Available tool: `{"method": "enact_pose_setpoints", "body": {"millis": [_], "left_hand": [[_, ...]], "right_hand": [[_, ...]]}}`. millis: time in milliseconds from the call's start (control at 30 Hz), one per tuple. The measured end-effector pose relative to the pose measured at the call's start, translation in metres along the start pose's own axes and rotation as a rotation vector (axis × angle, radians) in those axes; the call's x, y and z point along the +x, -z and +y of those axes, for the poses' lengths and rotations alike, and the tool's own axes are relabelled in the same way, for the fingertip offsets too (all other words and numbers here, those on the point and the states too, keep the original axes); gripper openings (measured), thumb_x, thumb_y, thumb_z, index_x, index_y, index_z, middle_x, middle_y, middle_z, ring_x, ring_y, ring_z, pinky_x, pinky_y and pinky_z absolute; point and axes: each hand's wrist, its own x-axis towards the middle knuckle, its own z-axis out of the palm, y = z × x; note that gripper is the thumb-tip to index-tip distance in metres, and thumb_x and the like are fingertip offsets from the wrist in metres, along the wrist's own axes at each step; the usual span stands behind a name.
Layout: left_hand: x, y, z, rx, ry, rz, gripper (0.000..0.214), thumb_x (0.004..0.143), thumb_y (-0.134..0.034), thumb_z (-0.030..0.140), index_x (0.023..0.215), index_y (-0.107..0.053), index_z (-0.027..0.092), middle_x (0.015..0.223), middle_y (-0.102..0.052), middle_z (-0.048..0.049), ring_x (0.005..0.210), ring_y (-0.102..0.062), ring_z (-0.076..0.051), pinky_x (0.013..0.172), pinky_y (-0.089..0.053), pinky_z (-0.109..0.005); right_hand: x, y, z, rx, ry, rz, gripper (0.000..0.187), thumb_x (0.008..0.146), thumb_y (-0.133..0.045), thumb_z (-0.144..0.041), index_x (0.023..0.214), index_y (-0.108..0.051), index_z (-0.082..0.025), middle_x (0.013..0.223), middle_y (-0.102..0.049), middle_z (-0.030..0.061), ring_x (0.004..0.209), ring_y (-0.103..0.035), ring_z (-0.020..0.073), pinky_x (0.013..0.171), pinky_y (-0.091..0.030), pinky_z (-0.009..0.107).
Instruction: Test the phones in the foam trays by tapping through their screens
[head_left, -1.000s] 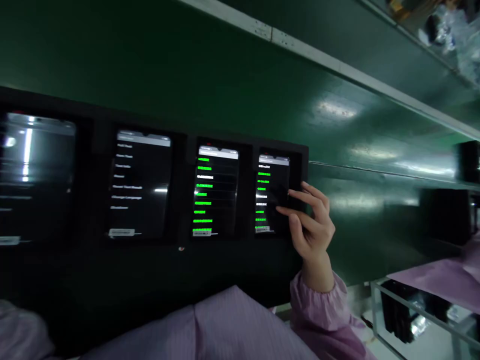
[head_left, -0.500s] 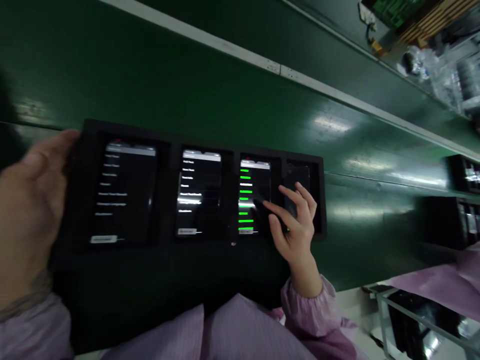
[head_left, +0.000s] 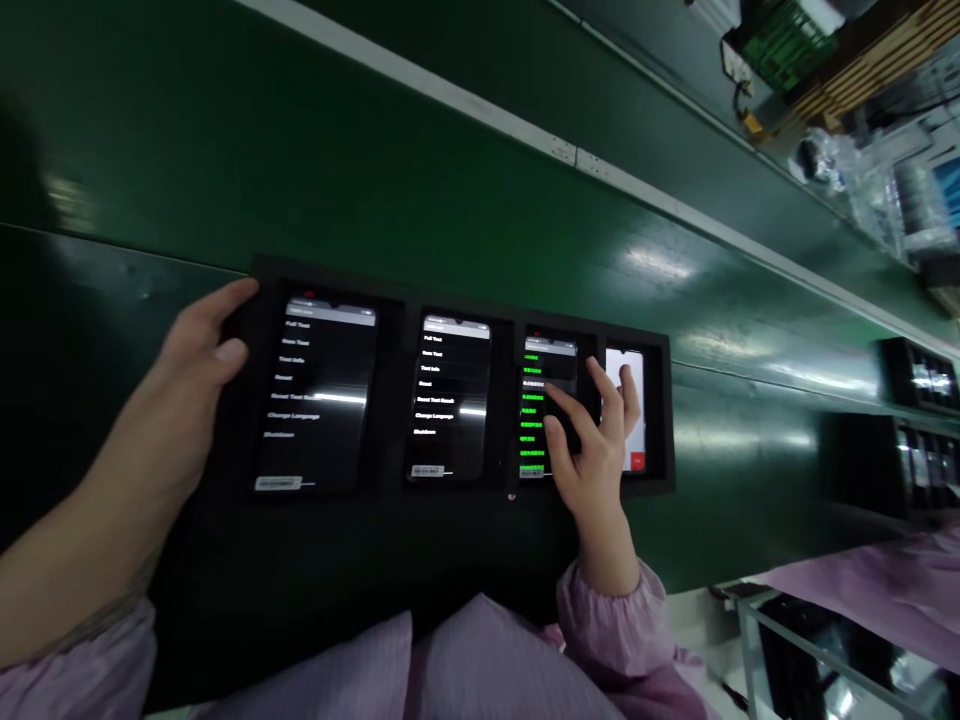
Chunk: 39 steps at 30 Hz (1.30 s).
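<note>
A long black tray point(head_left: 390, 400) lies on the green bench, with several smartphones in its separate slots. My left hand point(head_left: 187, 390) grips the tray's left end, thumb and fingers at its edge. The leftmost phone point(head_left: 319, 400) and the phone beside it point(head_left: 450, 400) show white-text menus on black. On the third phone point(head_left: 559, 360) is a list in green text with one white line. My right hand point(head_left: 596, 450) is open over it, index fingertip at the screen. Behind its other fingers, the rightmost phone point(head_left: 636, 400) shows a white screen with a red box.
The green bench point(head_left: 450, 210) stretches along a pale strip point(head_left: 465, 100). More black trays with phones point(head_left: 892, 450) sit at the right, near a pink sleeve of another person point(head_left: 862, 580). Clear plastic bags point(head_left: 862, 170) and a green crate point(head_left: 787, 45) are at the upper right.
The rightmost phone's screen has gone from dark to white with a red box. The tray and my left hand appear further right in view. My right index finger sits higher on the third phone.
</note>
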Motion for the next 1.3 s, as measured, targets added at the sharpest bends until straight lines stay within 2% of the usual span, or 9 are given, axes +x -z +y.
{"method": "enact_pose_setpoints", "body": {"millis": [67, 133, 200, 333, 567, 733, 900, 1067, 1300], "left_hand": [[-0.003, -0.004, 0.009, -0.152, 0.114, 0.06, 0.075, 0.078, -0.08, 0.047, 0.147, -0.057, 0.028, 0.157, -0.053, 0.0019, 0.145, -0.05, -0.035, 0.136, -0.012, -0.072], [-0.004, -0.007, 0.018, -0.218, 0.172, 0.1, 0.069, 0.072, -0.078, 0.032, 0.139, -0.064, 0.032, 0.154, -0.057, 0.0044, 0.146, -0.05, -0.032, 0.139, -0.012, -0.064], [-0.002, -0.009, 0.024, -0.246, 0.188, 0.117, 0.069, 0.065, -0.076, 0.025, 0.133, -0.068, 0.031, 0.15, -0.06, 0.0045, 0.148, -0.049, -0.029, 0.141, -0.015, -0.058], [0.009, -0.01, 0.028, -0.209, 0.165, 0.147, 0.069, 0.057, -0.078, 0.025, 0.125, -0.072, 0.028, 0.145, -0.064, 0.0007, 0.149, -0.048, -0.031, 0.139, -0.02, -0.058], [0.027, -0.008, 0.027, -0.167, 0.18, 0.076, 0.082, 0.052, -0.09, 0.035, 0.13, -0.067, 0.025, 0.152, -0.059, -0.0053, 0.148, -0.05, -0.032, 0.132, -0.036, -0.055], [0.028, -0.007, 0.021, -0.024, 0.119, 0.047, 0.094, 0.056, -0.088, 0.033, 0.144, -0.058, 0.024, 0.158, -0.053, -0.0055, 0.152, -0.045, -0.028, 0.137, -0.028, -0.052], [0.026, -0.008, 0.023, -0.058, 0.119, 0.1, 0.092, 0.055, -0.081, 0.026, 0.145, -0.06, 0.024, 0.156, -0.055, -0.0029, 0.152, -0.045, -0.029, 0.138, -0.023, -0.054], [0.019, -0.009, 0.024, -0.079, 0.108, 0.185, 0.071, 0.062, -0.075, 0.021, 0.133, -0.071, 0.03, 0.144, -0.065, 0.0027, 0.146, -0.053, -0.029, 0.138, -0.025, -0.057], [0.022, -0.007, 0.007, -0.096, -0.012, 0.182, 0.059, 0.065, -0.075, 0.02, 0.123, -0.075, 0.032, 0.143, -0.066, 0.0048, 0.148, -0.05, -0.032, 0.138, -0.021, -0.066]], "right_hand": [[0.003, -0.002, -0.011, 0.01, 0.003, -0.012, 0.026, 0.106, -0.054, -0.031, 0.122, -0.073, -0.024, 0.152, -0.054, 0.0119, 0.156, -0.033, 0.0399, 0.121, -0.041, 0.068], [0.009, -0.006, -0.026, 0.023, 0.014, -0.031, 0.025, 0.105, -0.054, -0.029, 0.121, -0.072, -0.024, 0.152, -0.054, 0.0116, 0.156, -0.033, 0.0393, 0.121, -0.043, 0.066], [0.017, -0.012, -0.041, 0.035, 0.053, -0.047, 0.023, 0.104, -0.055, -0.027, 0.119, -0.073, -0.024, 0.152, -0.053, 0.0111, 0.157, -0.031, 0.039, 0.121, -0.043, 0.064], [0.034, -0.024, -0.059, 0.009, 0.114, -0.104, 0.026, 0.105, -0.054, -0.03, 0.123, -0.071, -0.022, 0.159, -0.046, 0.0123, 0.161, -0.02, 0.041, 0.125, -0.036, 0.068], [0.037, -0.034, -0.061, -0.018, 0.034, -0.187, 0.034, 0.107, -0.05, -0.034, 0.134, -0.068, -0.023, 0.166, -0.04, 0.012, 0.162, -0.009, 0.0497, 0.123, -0.023, 0.082], [0.036, -0.012, -0.047, 0.053, 0.018, -0.049, 0.033, 0.108, -0.047, -0.029, 0.129, -0.071, -0.024, 0.16, -0.049, 0.009, 0.161, -0.022, 0.0447, 0.126, -0.03, 0.073], [0.034, 0.005, -0.008, -0.004, -0.048, 0.137, 0.032, 0.108, -0.048, -0.022, 0.112, -0.079, -0.024, 0.146, -0.062, 0.0083, 0.155, -0.036, 0.0409, 0.124, -0.034, 0.07], [0.03, -0.007, 0.018, -0.072, -0.064, 0.021, 0.035, 0.11, -0.045, -0.031, 0.108, -0.079, -0.026, 0.152, -0.057, 0.0078, 0.157, -0.03, 0.0422, 0.121, -0.035, 0.074], [0.031, -0.021, 0.017, -0.096, -0.057, -0.059, 0.035, 0.111, -0.043, -0.035, 0.127, -0.072, -0.024, 0.166, -0.04, 0.0105, 0.164, -0.011, 0.0419, 0.127, -0.027, 0.074]]}}
